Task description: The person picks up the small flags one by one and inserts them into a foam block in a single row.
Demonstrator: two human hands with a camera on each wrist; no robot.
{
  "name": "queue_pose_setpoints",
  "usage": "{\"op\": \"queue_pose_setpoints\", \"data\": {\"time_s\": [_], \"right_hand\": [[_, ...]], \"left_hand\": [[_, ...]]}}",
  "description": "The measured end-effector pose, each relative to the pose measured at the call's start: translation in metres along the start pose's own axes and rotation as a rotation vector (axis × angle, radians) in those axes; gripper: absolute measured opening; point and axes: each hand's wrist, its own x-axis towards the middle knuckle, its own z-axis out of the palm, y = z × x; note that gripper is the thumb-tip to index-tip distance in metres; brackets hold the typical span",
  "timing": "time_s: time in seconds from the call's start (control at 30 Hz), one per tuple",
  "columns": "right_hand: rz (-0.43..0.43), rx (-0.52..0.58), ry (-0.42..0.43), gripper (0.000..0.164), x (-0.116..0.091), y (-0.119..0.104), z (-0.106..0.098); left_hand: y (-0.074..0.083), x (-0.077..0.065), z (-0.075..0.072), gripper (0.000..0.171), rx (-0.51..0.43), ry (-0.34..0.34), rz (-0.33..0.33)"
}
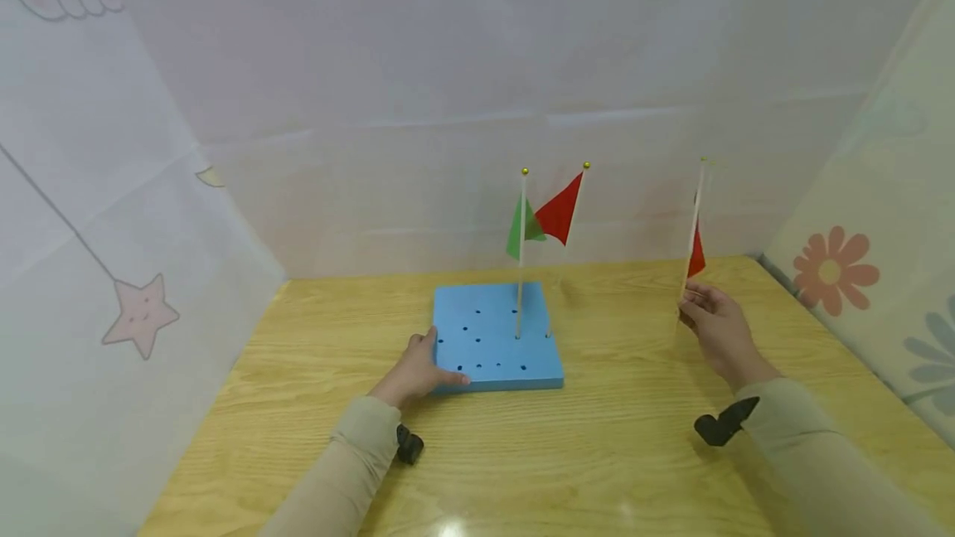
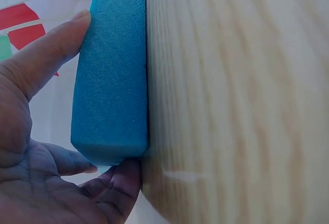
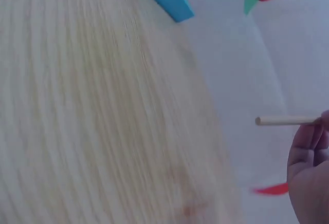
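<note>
A blue foam block point(image 1: 492, 305) with several small holes lies flat on the table. My left hand point(image 1: 416, 367) grips its near left corner; the left wrist view shows the thumb point(image 2: 61, 41) along an edge and curled fingers point(image 2: 121, 185) at the corner. A green flag point(image 1: 515, 230) stands upright in the block on its stick, and a red flag point(image 1: 559, 212) leans to the right at the block's right edge. Over the table's right side, my right hand point(image 1: 718, 328) pinches the stick point(image 3: 285, 120) of another red flag point(image 1: 697, 253), its lower end in the air.
The wooden table point(image 1: 597, 454) reaches back to a pale cloth wall point(image 1: 448, 65). Printed cloth also hangs at the left and right sides. A black wrist camera point(image 1: 725, 423) sits at the right cuff, another black camera point(image 1: 408, 444) at the left.
</note>
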Motion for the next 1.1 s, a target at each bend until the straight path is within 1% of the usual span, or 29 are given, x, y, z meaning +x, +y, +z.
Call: {"op": "queue_pose_setpoints", "data": {"time_s": [0.1,0.23,0.43,0.53,0.7,0.8,0.97,1.1], "right_hand": [[-0.041,-0.037,-0.025,0.022,0.002,-0.001,0.013],[-0.070,-0.068,-0.054,0.023,0.001,-0.004,0.033],[-0.137,-0.049,-0.111,0.021,-0.003,-0.010,0.071],[-0.176,-0.065,-0.140,0.022,-0.007,-0.013,0.087],[-0.233,-0.157,-0.173,0.022,-0.014,-0.013,0.110],[-0.279,-0.218,-0.168,0.024,-0.018,-0.013,0.125],[-0.381,-0.303,-0.159,0.026,-0.025,-0.011,0.151],[-0.427,-0.324,-0.183,0.024,-0.027,-0.009,0.168]], "left_hand": [[0.001,0.000,0.000,0.118,0.002,0.000,0.001],[0.001,0.000,0.000,0.118,-0.002,-0.006,-0.001],[0.001,-0.001,-0.002,0.118,-0.002,0.004,-0.003],[0.000,-0.001,-0.002,0.118,0.001,-0.003,0.000],[0.000,0.001,-0.001,0.118,-0.001,-0.007,0.001],[0.000,0.001,0.000,0.118,-0.005,-0.001,-0.003],[0.000,-0.001,0.000,0.118,-0.012,0.000,-0.009],[0.001,-0.001,-0.002,0.117,-0.007,0.006,-0.005]]}}
